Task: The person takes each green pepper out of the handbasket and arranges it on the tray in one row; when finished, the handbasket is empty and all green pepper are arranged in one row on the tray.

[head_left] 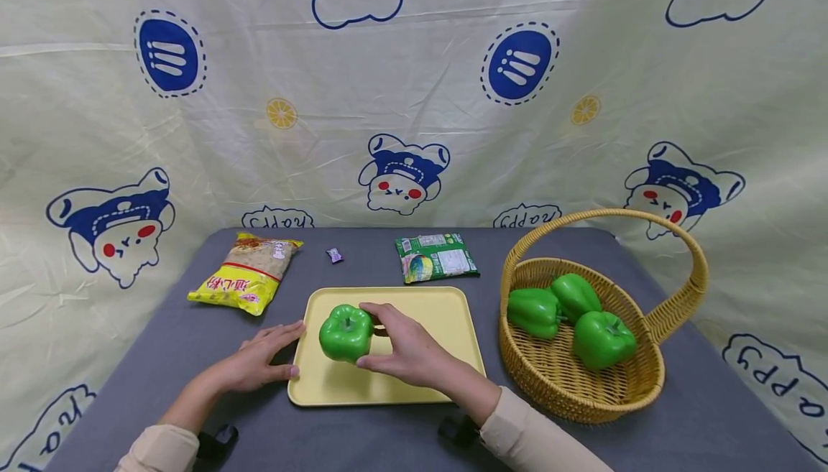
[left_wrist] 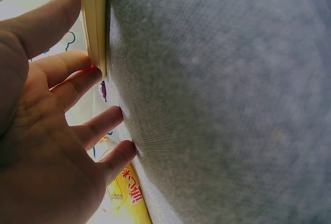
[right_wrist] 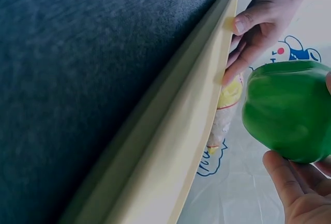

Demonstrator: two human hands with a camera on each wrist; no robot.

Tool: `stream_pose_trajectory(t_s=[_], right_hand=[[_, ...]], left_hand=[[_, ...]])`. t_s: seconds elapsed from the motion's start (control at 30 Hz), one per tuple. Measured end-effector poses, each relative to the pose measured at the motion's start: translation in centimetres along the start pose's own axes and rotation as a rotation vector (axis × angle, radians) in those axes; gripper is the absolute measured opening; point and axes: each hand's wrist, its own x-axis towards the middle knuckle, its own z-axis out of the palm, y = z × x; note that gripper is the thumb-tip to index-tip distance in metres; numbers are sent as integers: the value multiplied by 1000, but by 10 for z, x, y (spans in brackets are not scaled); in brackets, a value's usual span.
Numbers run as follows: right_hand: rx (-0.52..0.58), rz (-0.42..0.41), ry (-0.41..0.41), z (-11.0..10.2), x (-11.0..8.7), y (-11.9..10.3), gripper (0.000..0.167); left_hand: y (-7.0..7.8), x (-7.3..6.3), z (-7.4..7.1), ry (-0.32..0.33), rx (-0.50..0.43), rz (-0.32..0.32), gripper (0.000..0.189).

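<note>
Above the left half of a pale yellow tray (head_left: 427,314), my right hand (head_left: 414,350) holds a green bell pepper (head_left: 346,333) between thumb and fingers. The right wrist view shows that bell pepper (right_wrist: 289,110) raised off the tray, its stem side up in the head view. My left hand (head_left: 261,361) rests at the tray's left edge. Its thumb and fingertips touch the rim, fingers extended, and in the left wrist view the other fingertips (left_wrist: 124,151) meet the cloth. A wicker basket (head_left: 543,393) to the right contains three more green bell peppers (head_left: 604,339).
Behind the tray lie a yellow snack bag (head_left: 249,274) at left, a small purple wrapped candy (head_left: 334,255), and a green packet (head_left: 436,258). The basket's tall handle (head_left: 692,278) arches up at right. A grey cloth (head_left: 362,436) covers the table; a printed curtain (head_left: 427,98) hangs behind.
</note>
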Motion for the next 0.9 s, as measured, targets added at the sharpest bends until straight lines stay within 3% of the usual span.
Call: stream_pose_trajectory(t_s=[0.57,0.9], right_hand=[[-51,77,-88,15,13,1,74],[-97,63,-109,22,18,0,74]], left_hand=[[0,0,0,4,-2,-3,75],[1,-1,-1,-2,-7,-14,76]])
